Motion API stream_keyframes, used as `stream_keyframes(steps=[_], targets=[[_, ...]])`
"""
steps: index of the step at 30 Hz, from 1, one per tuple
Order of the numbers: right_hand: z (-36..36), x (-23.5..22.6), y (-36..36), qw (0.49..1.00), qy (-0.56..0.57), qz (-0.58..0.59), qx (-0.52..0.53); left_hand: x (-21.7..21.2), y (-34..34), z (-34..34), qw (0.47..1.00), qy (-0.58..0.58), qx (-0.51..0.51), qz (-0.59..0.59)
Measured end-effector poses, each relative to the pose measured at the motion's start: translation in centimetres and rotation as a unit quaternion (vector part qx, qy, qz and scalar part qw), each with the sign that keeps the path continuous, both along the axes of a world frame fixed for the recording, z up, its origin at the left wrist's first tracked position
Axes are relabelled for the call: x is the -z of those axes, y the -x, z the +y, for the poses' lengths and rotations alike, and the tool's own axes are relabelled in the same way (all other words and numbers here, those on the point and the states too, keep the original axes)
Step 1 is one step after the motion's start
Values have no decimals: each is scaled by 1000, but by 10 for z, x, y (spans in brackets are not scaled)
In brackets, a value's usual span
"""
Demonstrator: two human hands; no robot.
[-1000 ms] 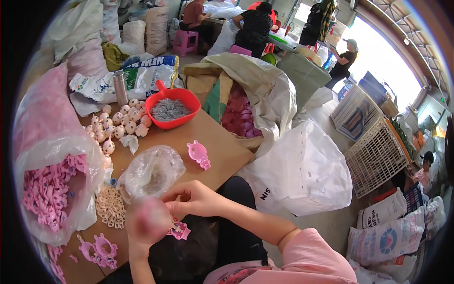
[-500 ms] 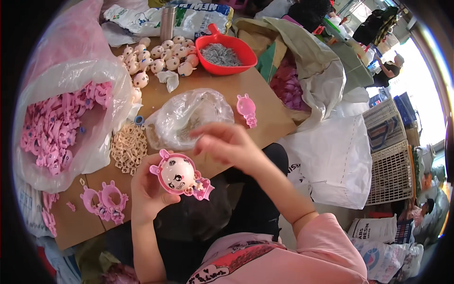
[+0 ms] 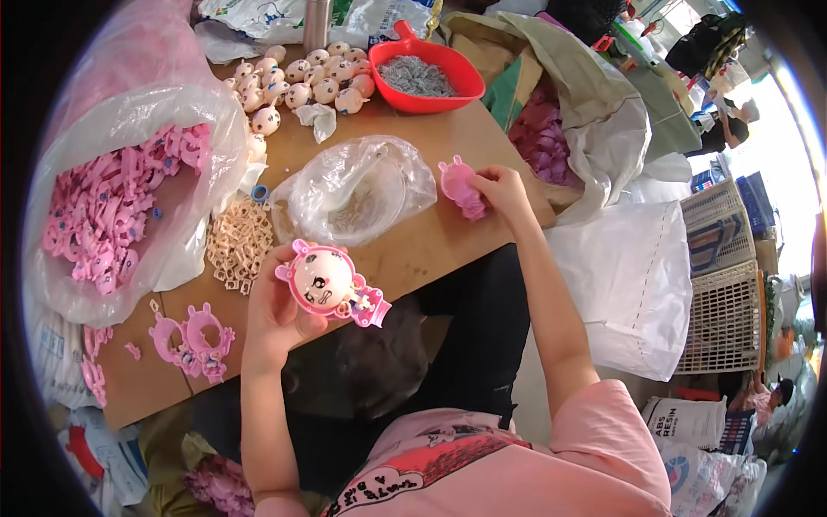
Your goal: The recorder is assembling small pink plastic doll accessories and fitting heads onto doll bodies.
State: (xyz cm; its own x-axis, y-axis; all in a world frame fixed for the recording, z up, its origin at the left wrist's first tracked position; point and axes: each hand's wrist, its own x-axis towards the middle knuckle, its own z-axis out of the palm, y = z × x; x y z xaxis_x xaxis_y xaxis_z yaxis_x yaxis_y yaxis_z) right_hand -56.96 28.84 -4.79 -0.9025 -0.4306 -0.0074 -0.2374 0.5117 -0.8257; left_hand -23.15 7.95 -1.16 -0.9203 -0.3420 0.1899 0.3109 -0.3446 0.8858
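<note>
My left hand (image 3: 274, 319) is closed round a pink plastic toy shell with small ears, holding it above the table's near edge. Seated in that shell is a round white doll head (image 3: 322, 277) with a printed face, and small pale parts show in the narrower body below it. Over at the right, the thumb and fingers of my right hand (image 3: 502, 191) pinch the edge of a matching pink toy shell piece (image 3: 459, 183), which lies at or just above the tabletop. A clear plastic bag (image 3: 345, 185) of small bits lies between the two hands.
Pink parts fill a big plastic sack (image 3: 172, 103) at left. Beside it lie a pile of beige pieces (image 3: 237, 246), a blue ring (image 3: 259, 194) and pink frames (image 3: 207, 345). Several doll heads (image 3: 326, 90) and a red scoop (image 3: 475, 84) of screw-like metal pieces are at the back.
My right hand has moved from above the plastic bag out to the right and taken hold of the pink shell piece. My left hand still holds the toy; the view has shifted slightly.
</note>
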Motion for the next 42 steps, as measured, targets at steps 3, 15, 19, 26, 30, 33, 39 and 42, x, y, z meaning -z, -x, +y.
stream_keyframes(steps=[3,15,19,26,30,33,39,42], targets=[[-4,-14,-24,1000,7,24,-4,7,-6,1,1000,-22,-4,-16],[-68,-104,-172,972,26,8,-234,-1,-9,5,995,-78,64,23],[-71,-100,-174,963,26,-47,-264,1,-19,-2,993,-99,69,-16],[-37,-86,-162,816,201,-477,-259,6,-27,-14,992,-120,14,-22],[-29,-77,-166,785,263,-494,-265,11,-24,-14,995,-95,9,-17],[-30,-81,-172,755,307,-522,-252,0,-15,-8,995,-95,-21,18],[-36,-92,-196,893,291,-260,-225,-11,-13,-7,991,-79,-98,-53],[-44,-94,-207,921,253,-166,-246,-7,-15,-8,989,-60,-116,-72]])
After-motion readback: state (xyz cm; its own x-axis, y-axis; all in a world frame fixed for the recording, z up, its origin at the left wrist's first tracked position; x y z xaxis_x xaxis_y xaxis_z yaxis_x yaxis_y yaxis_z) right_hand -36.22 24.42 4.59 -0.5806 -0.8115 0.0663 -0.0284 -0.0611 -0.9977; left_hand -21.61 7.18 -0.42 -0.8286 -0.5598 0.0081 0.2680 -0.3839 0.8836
